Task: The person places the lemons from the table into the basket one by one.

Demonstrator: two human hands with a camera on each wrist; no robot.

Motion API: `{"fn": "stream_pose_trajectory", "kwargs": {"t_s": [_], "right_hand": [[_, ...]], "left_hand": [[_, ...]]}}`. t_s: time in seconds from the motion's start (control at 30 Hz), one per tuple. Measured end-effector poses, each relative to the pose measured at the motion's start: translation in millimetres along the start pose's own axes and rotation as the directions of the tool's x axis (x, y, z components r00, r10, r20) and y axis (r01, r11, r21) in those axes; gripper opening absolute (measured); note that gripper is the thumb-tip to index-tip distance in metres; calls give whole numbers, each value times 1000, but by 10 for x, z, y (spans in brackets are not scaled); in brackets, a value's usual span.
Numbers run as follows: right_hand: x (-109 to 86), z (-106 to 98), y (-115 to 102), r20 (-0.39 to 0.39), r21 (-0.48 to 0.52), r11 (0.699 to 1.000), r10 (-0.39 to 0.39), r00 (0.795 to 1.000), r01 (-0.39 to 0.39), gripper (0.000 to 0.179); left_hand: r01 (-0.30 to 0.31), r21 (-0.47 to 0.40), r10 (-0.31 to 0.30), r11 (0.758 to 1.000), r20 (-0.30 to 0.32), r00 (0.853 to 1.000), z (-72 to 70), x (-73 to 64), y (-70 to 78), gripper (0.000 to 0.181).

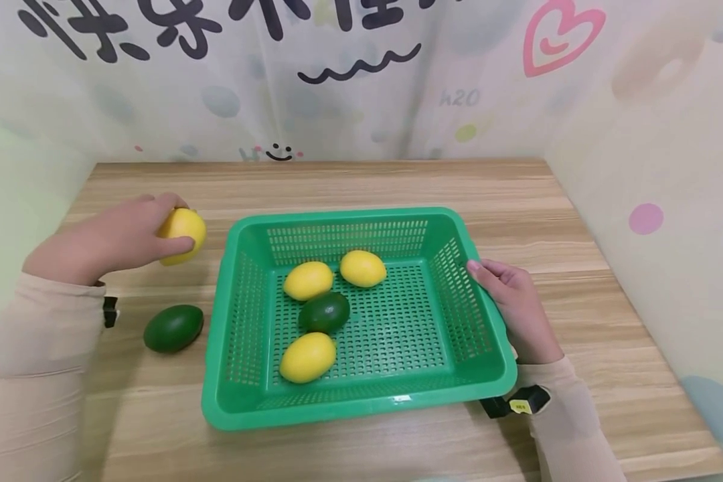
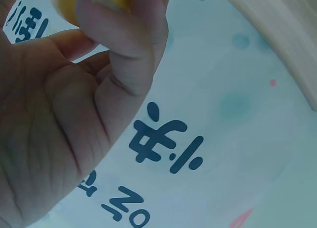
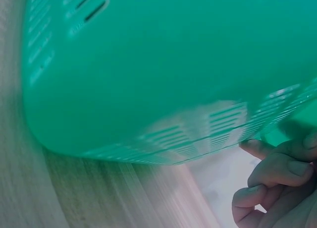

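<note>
My left hand (image 1: 123,231) grips a yellow lemon (image 1: 191,231) over the table, left of the basket. In the left wrist view the thumb and fingers curl round the lemon (image 2: 67,5), which is cut off at the top edge. A green perforated plastic basket (image 1: 361,416) stands in the middle. Its right rim is held by my right hand (image 1: 518,304), thumb over the edge; the right wrist view shows fingers (image 3: 277,168) beside the basket's outer wall (image 3: 148,64). Inside lie three lemons (image 1: 308,357) and a dark green avocado (image 1: 325,312).
Another dark green avocado (image 1: 173,328) lies on the wooden table (image 1: 578,294), just left of the basket and below my left hand. A printed white cloth (image 1: 361,107) hangs along the table's back edge. Black bands are strapped on both wrists.
</note>
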State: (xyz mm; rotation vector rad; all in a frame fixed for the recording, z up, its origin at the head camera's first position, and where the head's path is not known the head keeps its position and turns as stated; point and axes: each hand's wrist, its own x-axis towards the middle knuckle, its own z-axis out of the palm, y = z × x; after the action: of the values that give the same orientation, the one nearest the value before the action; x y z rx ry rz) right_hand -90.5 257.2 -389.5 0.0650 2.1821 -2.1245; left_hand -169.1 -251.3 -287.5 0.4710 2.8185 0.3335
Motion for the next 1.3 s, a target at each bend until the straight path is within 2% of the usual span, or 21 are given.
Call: {"fn": "stream_pose_trajectory", "kwargs": {"t_s": [0.33,0.57,0.7,0.87,1.1,1.3], "right_hand": [[6,-16,47,11,-26,1000,4,1000,-4,50],[14,-4,26,7,-26,1000,12,1000,-12,52],[-13,-1,23,-6,-29,999,20,1000,-20,52],[-48,-1,28,-11,-28,1000,14,1000,-14,52],[-55,1,21,-2,-30,1000,1,1000,-1,50],[-32,-1,2,5,-23,1000,-11,1000,12,50]], "left_hand": [[-5,42,6,999,-14,1000,-63,-40,230,55],[-30,48,31,998,-23,999,-77,-125,435,54],[-68,65,70,996,-27,997,-56,-190,590,56],[-131,65,133,989,-25,991,-22,-240,756,48],[-142,74,144,987,-28,989,-12,-224,834,53],[-194,59,195,979,-8,981,21,-206,890,43]]}}
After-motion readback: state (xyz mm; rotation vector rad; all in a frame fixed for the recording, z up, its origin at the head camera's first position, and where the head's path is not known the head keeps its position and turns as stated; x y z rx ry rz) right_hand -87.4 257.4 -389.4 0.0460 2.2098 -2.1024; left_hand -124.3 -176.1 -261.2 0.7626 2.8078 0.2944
